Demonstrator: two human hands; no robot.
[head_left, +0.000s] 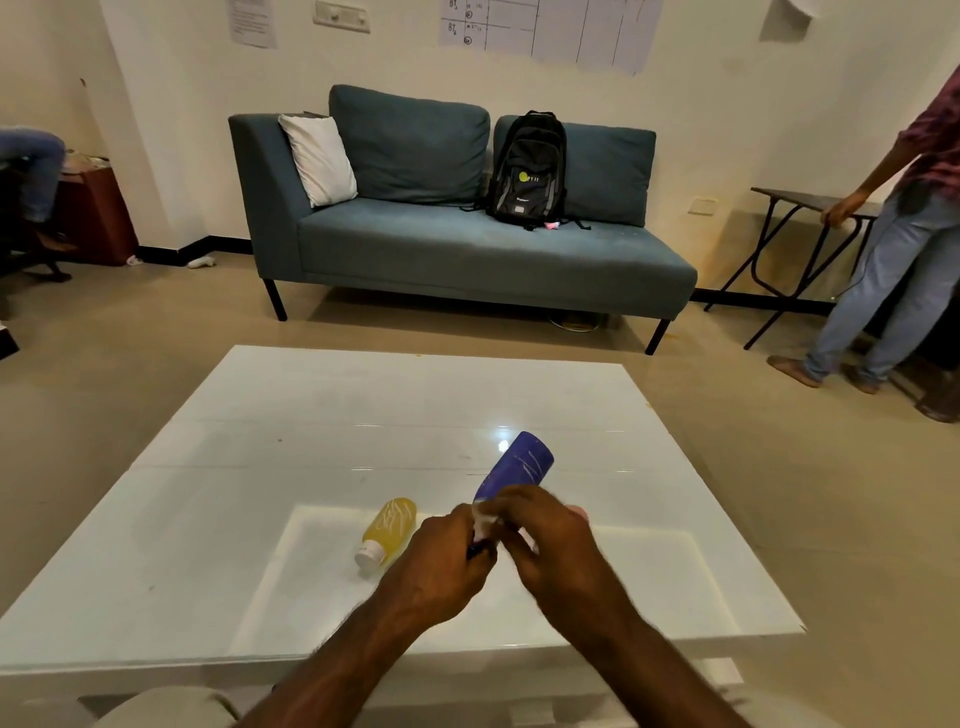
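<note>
A blue bottle (517, 465) is held tilted above the white table (260, 467), with its base raised toward the far right and its cap end turned near, between the two hands. The right hand (550, 540) is curled round the lower body, apparently so that the bottle is steadied. The left hand (447, 558) is closed, its fingers pinched at the cap end, probably so that the cap can be twisted. Whether the cap is on or off cannot be told, as it is hidden and blurred. A yellow bottle (392, 525) is seen lying on its side on the table, just left of the hands, seemingly set aside
</note>
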